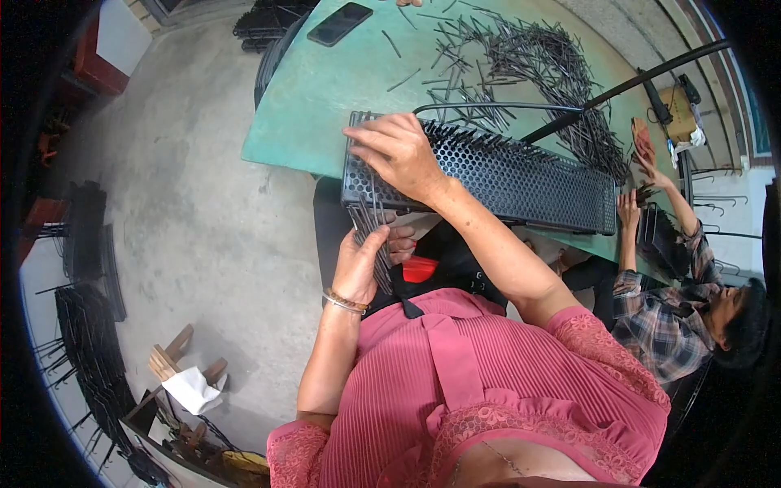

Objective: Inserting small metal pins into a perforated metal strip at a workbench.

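Note:
A black perforated metal rack (521,175), long and box-like, lies along the near edge of the green table. Dark thin sticks (468,137) stand in a row of its holes along the far side. My right hand (399,154) is over the rack's left end, fingers reaching left and smeared by motion; whether they pinch a stick is not plain. Just below that end, my left hand (358,264) is closed around a bundle of dark thin sticks (376,244), which point up toward the rack.
A large heap of loose dark sticks (541,61) covers the far part of the green table (289,122). A phone (340,24) lies at its far left. A black rod frame (561,120) rises behind the rack. At right, a co-worker (675,325) handles another dark rack (661,236).

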Demonstrator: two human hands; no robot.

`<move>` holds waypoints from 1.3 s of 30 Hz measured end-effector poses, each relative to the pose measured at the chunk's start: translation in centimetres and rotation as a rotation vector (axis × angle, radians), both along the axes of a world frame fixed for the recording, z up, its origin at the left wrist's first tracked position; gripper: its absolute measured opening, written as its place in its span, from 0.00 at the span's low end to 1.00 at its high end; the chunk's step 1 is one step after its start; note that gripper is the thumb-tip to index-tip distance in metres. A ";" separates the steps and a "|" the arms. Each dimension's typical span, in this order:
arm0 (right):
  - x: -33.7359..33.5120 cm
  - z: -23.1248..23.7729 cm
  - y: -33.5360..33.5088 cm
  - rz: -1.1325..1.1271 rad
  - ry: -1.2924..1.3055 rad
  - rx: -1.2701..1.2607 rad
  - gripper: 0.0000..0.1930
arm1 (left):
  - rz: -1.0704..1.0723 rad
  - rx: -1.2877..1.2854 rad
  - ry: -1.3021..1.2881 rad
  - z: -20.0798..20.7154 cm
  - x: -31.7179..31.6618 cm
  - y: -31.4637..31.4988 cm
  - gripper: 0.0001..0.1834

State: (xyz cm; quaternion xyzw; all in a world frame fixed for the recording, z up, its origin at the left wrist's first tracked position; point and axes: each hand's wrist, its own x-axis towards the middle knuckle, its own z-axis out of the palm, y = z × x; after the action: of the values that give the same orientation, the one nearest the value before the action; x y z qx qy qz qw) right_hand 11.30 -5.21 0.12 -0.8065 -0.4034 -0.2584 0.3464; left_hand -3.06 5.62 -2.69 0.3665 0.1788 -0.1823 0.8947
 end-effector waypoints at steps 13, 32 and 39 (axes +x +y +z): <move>-3.6 3.7 -3.5 0.183 1.361 0.157 0.15 | -0.036 0.031 -0.147 1.8 0.7 -0.6 0.17; -0.1 1.0 -1.0 -0.092 0.384 0.368 0.14 | 0.005 -0.067 0.032 0.5 0.5 -1.5 0.16; 0.3 -0.1 -1.2 -0.023 0.234 0.191 0.12 | -0.026 -0.144 0.052 0.2 0.3 -1.2 0.18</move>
State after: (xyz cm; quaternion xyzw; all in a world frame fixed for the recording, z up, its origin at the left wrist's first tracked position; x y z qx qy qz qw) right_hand 11.57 -6.43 -0.03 -0.7992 -0.3247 -0.2039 0.4630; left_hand -2.74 4.43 -2.47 0.2986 0.1836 -0.2158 0.9113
